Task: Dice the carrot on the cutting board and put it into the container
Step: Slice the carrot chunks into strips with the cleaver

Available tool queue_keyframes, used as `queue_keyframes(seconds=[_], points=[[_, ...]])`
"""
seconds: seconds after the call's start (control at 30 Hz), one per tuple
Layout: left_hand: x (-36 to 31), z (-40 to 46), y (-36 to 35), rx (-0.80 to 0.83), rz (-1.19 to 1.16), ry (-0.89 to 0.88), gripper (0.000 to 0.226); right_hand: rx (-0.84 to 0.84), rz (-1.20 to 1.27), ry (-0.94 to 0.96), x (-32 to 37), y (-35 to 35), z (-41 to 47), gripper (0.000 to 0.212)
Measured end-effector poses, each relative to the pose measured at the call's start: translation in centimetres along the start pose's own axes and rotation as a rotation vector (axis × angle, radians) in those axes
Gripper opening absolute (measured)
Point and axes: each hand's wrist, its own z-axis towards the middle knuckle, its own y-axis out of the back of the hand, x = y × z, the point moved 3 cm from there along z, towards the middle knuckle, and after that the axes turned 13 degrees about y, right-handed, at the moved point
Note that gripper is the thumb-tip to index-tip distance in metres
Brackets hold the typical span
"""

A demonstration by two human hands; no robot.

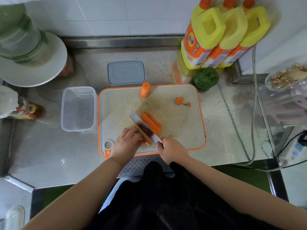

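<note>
Head view: one knife (pixel 144 128), perhaps four carrot strips (pixel 152 122), two hands.

Nothing can be read with any certainty. The three yellow bottles (pixel 221 39) at the upper right of the frame carry orange labels with printed characters and barcodes, all too small and blurred to make out. The packet (pixel 25 110) at the left edge bears red and yellow print, equally illegible.

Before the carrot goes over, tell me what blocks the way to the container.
Nothing visible does. The container sits open just left of the board, and only bare board lies between it and the carrot.
</note>
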Motion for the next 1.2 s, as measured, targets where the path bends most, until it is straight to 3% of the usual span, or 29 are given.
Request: queue_keyframes(seconds=[0.23,0.37,0.6,0.73,0.83,1.2], points=[[-0.3,0.1,-0.2,-0.038,0.048,-0.064,0.027,-0.275,0.123,0.02,-0.6,2.7,-0.5,0.034],[-1.5,2.3,0.3,-0.098,0.056,-0.091,0.023,-0.347,0.177,-0.028,-1.6,3.1,-0.6,0.037],[-1.0,4.4,-0.5,-0.025,0.187,-0.235,0.014,-0.345,0.188,-0.047,-2.9,2.8,-1.1,0.027],[-1.4,4.9,-0.2,0.002,0.239,-0.325,0.026,-0.349,0.195,-0.042,-3.5,2.6,-1.3,0.026],[-1.8,5.5,0.1,0.04,0.276,-0.377,0.016,-0.353,0.186,-0.034,-3.6,2.6,-1.4,0.026],[-2.8,6.4,0.9,0.176,0.372,-0.391,0.031,-0.349,0.143,0.006,-3.4,2.5,-1.3,0.027]])
